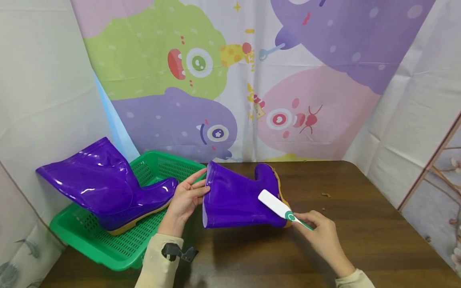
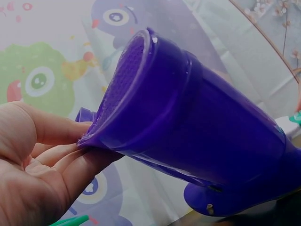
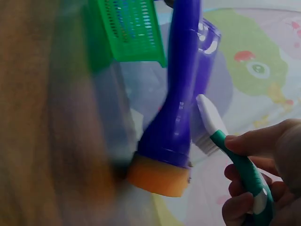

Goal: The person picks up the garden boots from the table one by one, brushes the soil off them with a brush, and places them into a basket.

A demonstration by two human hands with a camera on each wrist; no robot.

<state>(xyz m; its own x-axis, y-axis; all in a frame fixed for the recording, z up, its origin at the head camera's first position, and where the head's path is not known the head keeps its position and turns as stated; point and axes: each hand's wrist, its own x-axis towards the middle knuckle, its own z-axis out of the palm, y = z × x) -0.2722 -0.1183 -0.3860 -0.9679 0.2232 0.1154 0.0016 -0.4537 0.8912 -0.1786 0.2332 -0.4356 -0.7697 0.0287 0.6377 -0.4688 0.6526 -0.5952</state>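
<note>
A purple rain boot (image 1: 234,196) with a yellow sole is held on its side over the table, its opening facing left. My left hand (image 1: 184,202) pinches the boot's top rim, thumb on one side and fingers on the other, as the left wrist view shows. In my right hand (image 1: 320,234) is a scrubbing brush (image 1: 275,204) with a white head and a green-and-white handle. Its bristles (image 3: 207,145) face the boot, and the head overlaps the boot's ankle in the head view. A small brown speck (image 2: 210,207) clings to the boot's foot.
To the left, a second purple boot (image 1: 115,184) leans in a green plastic basket (image 1: 119,262). Small brown crumbs (image 1: 325,195) lie on the dark wooden table (image 1: 360,224). Behind it hangs a cartoon-printed cloth (image 1: 248,80).
</note>
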